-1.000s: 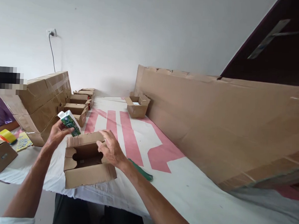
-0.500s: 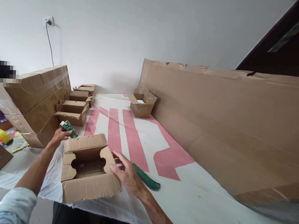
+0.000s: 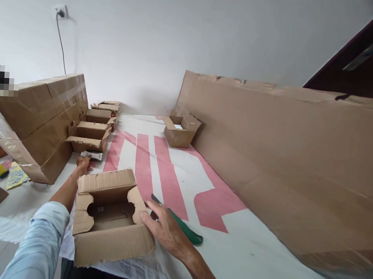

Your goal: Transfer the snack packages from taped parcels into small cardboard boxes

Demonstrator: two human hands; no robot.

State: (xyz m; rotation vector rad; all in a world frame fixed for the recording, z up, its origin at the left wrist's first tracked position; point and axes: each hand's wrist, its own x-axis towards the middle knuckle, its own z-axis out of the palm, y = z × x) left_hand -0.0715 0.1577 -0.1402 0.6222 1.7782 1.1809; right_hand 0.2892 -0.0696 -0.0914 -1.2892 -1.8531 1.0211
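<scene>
An upright cardboard box (image 3: 115, 246) with its flaps folded out stands at the near table edge. My right hand (image 3: 167, 230) holds its right side, thumb at the flap and fingers along the outer wall. Beyond the box's far left corner, my left hand (image 3: 84, 163) is low over the table with its fingers apart, right against a small white tube (image 3: 92, 155). The tube lies in front of another open box (image 3: 88, 144); contact with my fingertips is hard to make out. A green-handled knife (image 3: 186, 231) lies partly behind my right hand, its dark blade showing.
Several opened boxes (image 3: 98, 115) line the left, beside stacked taped cartons (image 3: 46, 124). A smaller open box (image 3: 180, 135) holds something white near the tall cardboard panel (image 3: 266, 160) on the right. Yellow items (image 3: 17, 175) and part of another person are at far left.
My left hand has moved forward with the tube, bringing it from beside the near box to in front of the row. The tube has turned its white side up. My right hand stays at the box.
</scene>
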